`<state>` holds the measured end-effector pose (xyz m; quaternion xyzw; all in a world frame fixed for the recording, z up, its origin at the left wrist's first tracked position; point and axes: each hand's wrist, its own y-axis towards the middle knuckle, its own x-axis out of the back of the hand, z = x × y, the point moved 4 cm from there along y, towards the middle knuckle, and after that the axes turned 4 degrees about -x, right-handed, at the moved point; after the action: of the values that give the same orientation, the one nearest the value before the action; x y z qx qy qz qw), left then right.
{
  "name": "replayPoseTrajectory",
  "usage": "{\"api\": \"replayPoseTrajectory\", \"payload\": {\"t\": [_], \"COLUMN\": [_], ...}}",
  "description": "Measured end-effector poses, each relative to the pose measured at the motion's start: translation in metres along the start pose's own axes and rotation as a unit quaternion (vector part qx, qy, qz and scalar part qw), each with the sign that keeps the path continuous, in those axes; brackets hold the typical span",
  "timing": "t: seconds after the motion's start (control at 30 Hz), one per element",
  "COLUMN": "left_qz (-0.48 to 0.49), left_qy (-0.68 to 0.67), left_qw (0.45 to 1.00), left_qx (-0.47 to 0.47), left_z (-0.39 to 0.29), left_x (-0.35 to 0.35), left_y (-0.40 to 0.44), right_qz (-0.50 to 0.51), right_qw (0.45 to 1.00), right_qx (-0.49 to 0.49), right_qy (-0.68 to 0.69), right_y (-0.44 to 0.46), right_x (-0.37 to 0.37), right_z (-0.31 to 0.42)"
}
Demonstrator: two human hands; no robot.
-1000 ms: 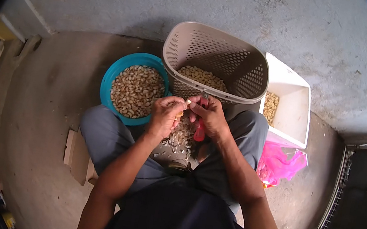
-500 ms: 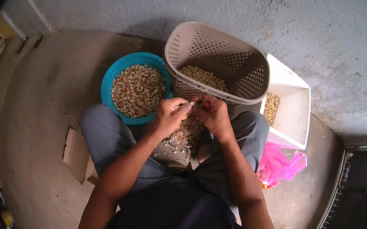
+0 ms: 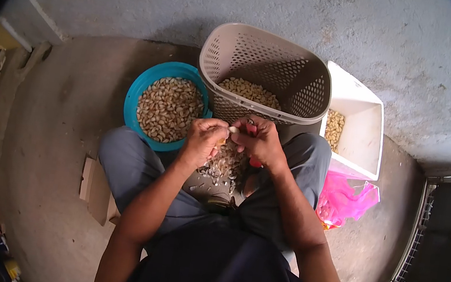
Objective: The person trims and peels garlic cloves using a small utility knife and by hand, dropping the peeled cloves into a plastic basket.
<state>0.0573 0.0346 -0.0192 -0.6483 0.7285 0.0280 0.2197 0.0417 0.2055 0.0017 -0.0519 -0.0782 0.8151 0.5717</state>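
Observation:
My left hand (image 3: 203, 141) is closed in a pinch on a pale garlic clove (image 3: 233, 130), in front of the basket. Touching that clove from the other side are the fingertips of my right hand (image 3: 260, 143). A red-handled tool (image 3: 251, 127) is gripped in my right hand; its working end is too small to make out. Unpeeled cloves (image 3: 169, 109) fill much of a blue basin (image 3: 131, 119) on the left. Peeled cloves (image 3: 250, 91) lie in the bottom of a tall beige basket (image 3: 274, 41). Loose skins (image 3: 222, 166) are heaped on the floor below my hands.
To the right of the basket, a white foam box (image 3: 365, 140) holds more peeled cloves (image 3: 334, 127). A pink plastic bag (image 3: 344, 201) lies beside my right knee. Flattened cardboard (image 3: 98, 195) sits by my left leg. A grey wall (image 3: 312, 15) stands behind the containers.
My right hand has turned slightly, and the red of its tool now shows. The clove between my fingers is seen more plainly. The containers remain where they were.

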Motion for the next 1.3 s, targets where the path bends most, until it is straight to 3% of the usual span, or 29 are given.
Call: {"api": "replayPoseTrajectory", "payload": {"t": [0.07, 0.27, 0.47, 0.57, 0.67, 0.77, 0.87, 1.13, 1.3], "left_qz": [-0.005, -0.009, -0.007, -0.017, -0.021, -0.018, -0.025, -0.052, -0.029], "left_qy": [-0.013, -0.007, -0.053, -0.024, -0.003, -0.001, -0.021, -0.078, -0.010], "left_qw": [1.000, 1.000, 0.998, 1.000, 1.000, 1.000, 0.999, 0.996, 0.999], "left_qx": [0.005, -0.002, 0.016, 0.010, 0.001, -0.002, 0.009, 0.013, 0.023], "left_z": [-0.001, -0.001, -0.003, -0.001, -0.003, 0.003, 0.004, 0.005, 0.000], "left_x": [-0.001, 0.000, 0.000, 0.002, 0.000, 0.000, -0.001, 0.000, -0.002], "left_y": [0.002, 0.002, 0.001, 0.002, -0.001, 0.001, 0.001, 0.005, 0.000], "right_qz": [0.003, -0.005, 0.007, 0.010, -0.035, 0.007, -0.004, -0.052, -0.095], "right_qw": [0.997, 0.997, 0.982, 0.999, 0.984, 0.993, 0.993, 0.994, 0.977], "right_qx": [-0.061, -0.067, -0.084, -0.037, 0.117, 0.018, 0.002, -0.006, -0.010], "right_qy": [0.048, 0.049, 0.168, -0.008, -0.126, -0.119, -0.114, 0.099, 0.190], "right_y": [0.000, 0.000, 0.002, -0.001, 0.003, -0.001, -0.004, 0.006, 0.007], "right_x": [0.001, -0.005, -0.004, -0.007, -0.006, -0.004, -0.008, 0.005, 0.018], "right_z": [0.005, 0.005, -0.002, 0.011, -0.005, 0.005, 0.017, 0.005, 0.012]}}
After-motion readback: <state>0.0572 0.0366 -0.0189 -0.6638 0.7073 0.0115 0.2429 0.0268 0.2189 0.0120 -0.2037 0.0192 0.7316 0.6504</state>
